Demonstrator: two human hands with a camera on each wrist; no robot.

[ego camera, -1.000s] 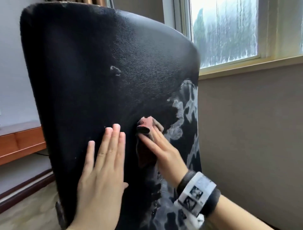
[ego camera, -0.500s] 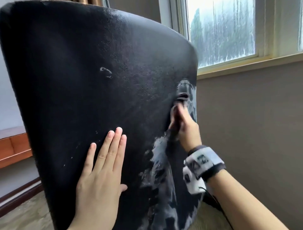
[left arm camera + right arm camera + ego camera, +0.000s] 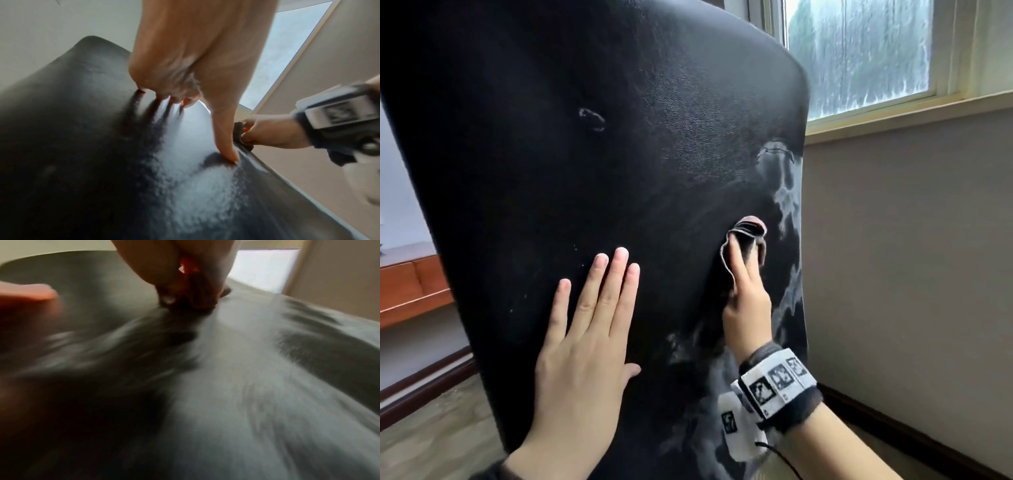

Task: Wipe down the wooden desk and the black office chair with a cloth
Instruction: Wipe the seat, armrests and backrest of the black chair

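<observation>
The black office chair's backrest (image 3: 585, 171) fills the head view, with pale worn patches along its right side. My left hand (image 3: 592, 325) lies flat on the backrest, fingers straight, bracing it; the left wrist view shows the same hand (image 3: 195, 65) pressing on the black chair (image 3: 72, 146). My right hand (image 3: 748, 294) pinches a folded dark reddish cloth (image 3: 748, 229) against the backrest near the right edge. The right wrist view is blurred, showing the cloth (image 3: 193, 293) bunched under the fingers on the chair (image 3: 226, 386).
The wooden desk (image 3: 410, 284) stands low at the far left behind the chair. A window (image 3: 859, 51) with a pale sill is at upper right above a grey wall (image 3: 911, 257). Dark skirting runs along the floor.
My right hand with the cloth swept right to the backrest's edge, then came back down and left toward the middle. The left hand stayed flat in place.
</observation>
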